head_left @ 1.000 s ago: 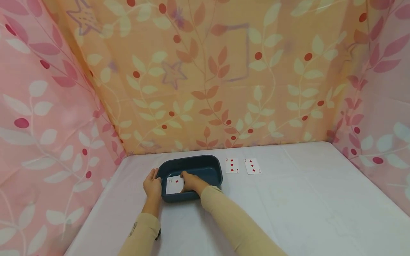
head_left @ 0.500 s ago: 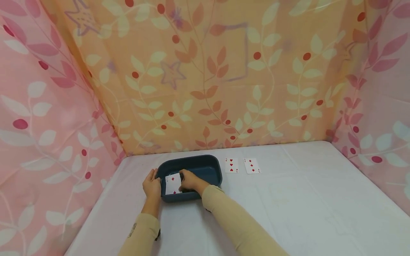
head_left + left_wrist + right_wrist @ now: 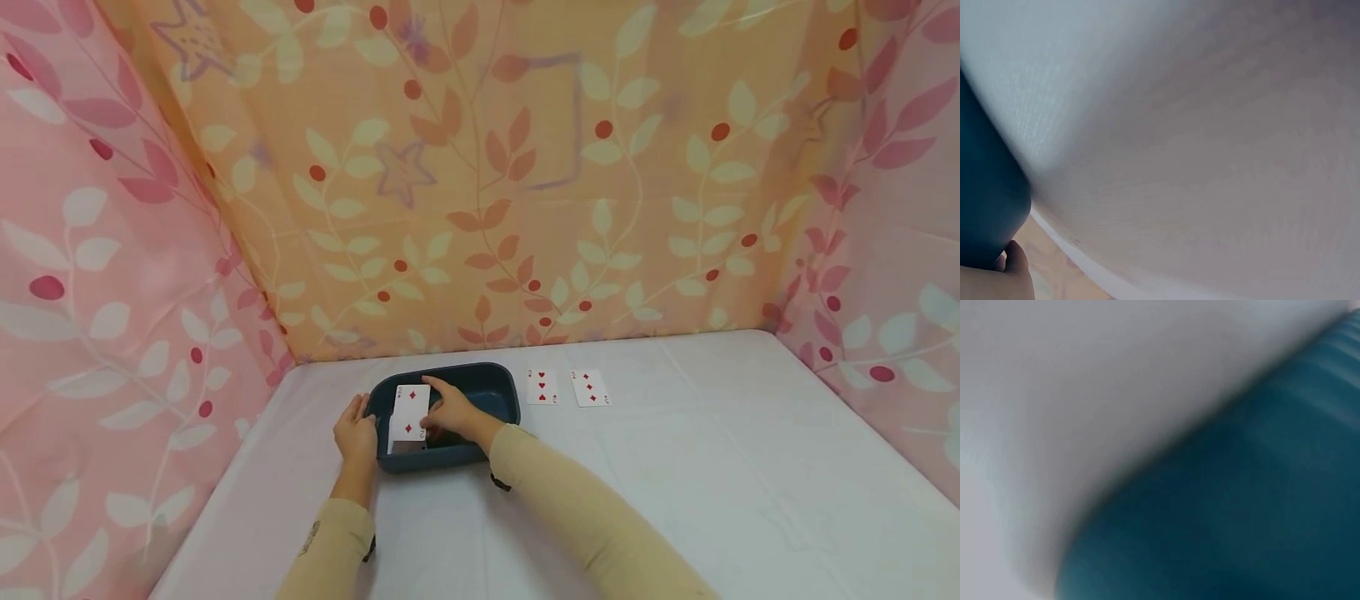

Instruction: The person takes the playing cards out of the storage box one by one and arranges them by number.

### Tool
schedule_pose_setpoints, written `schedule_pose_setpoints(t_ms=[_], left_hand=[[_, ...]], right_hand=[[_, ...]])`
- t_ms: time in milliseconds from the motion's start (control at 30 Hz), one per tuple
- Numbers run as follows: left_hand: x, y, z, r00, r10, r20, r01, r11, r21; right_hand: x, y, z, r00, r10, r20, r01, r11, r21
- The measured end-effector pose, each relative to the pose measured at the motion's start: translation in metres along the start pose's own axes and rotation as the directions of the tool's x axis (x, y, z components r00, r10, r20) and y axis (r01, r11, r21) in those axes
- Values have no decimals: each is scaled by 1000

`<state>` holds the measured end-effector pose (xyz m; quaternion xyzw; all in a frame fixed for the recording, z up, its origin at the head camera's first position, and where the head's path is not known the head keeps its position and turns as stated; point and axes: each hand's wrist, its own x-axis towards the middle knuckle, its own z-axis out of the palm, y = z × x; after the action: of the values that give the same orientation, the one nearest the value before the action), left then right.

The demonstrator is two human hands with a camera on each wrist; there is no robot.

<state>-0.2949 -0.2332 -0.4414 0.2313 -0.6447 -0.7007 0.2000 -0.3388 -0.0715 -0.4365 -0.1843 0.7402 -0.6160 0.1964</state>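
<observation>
At lower centre-left, the left hand [image 3: 356, 429] lays nearly straight fingers against the blue tray [image 3: 442, 459]. Over the tray's left part, the right hand [image 3: 456, 412] pinches a two-diamond card [image 3: 411, 410], face up, long axis nearly vertical. Farther right lie a hearts card [image 3: 542, 392] and a diamonds card [image 3: 588, 392].

Bare hands [image 3: 356, 435], long beige sleeves [image 3: 577, 508], dark marking [image 3: 310, 538] on the left, black pieces [image 3: 500, 482] beneath

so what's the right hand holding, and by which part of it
The right hand holds a diamonds playing card by its right-side edge, as seen from the head view.
</observation>
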Motion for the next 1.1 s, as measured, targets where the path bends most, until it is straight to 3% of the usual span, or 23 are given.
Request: schedule_pose_setpoints(t_ms=[167, 567, 1100], left_hand=[[-1, 3, 0, 1000, -2, -3, 2, 1000, 8], [-2, 1, -2, 1000, 22, 16, -22, 1000, 7], [-3, 1, -2, 1000, 13, 15, -13, 1000, 10]], right_hand=[[-8, -8, -8, 1000, -9, -3, 9, 997, 72], [-33, -21, -26, 1000, 10, -24, -8, 996, 86], [-56, -10, -60, 998, -4, -70, 10, 996, 90]])
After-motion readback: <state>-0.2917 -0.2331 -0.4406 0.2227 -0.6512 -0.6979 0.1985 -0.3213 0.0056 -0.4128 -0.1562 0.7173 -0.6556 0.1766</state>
